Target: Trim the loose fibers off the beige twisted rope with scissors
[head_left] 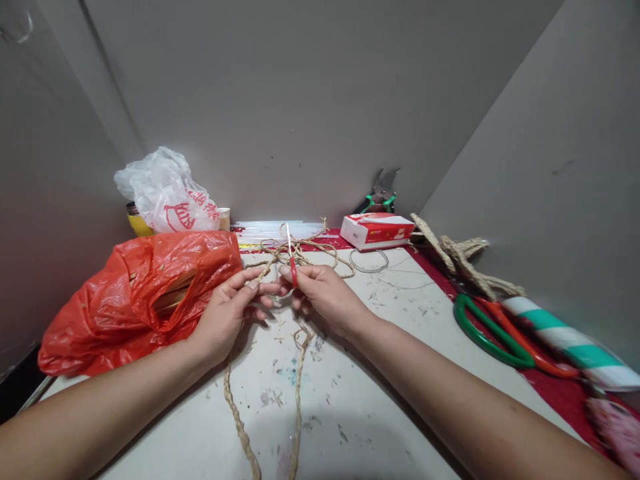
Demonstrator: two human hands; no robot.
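Note:
My right hand point(323, 297) grips small red-handled scissors point(291, 263) whose blades point up and away. My left hand point(231, 312) pinches a strand of tan braided twine point(298, 380) just left of the scissors. The twine runs down from both hands toward me in two braided strands, and a loose tangle of it point(305, 253) lies on the table behind the hands. Both hands meet above the middle of the stained white table point(390, 313).
A red plastic bag point(135, 300) lies at left, a white printed bag point(167, 193) behind it. At the back stand a red-white box point(377, 230) and green-handled pliers point(381, 193). At right lie twine pieces point(465, 263), green and orange rings point(493, 333), a green-white striped roll point(570, 340).

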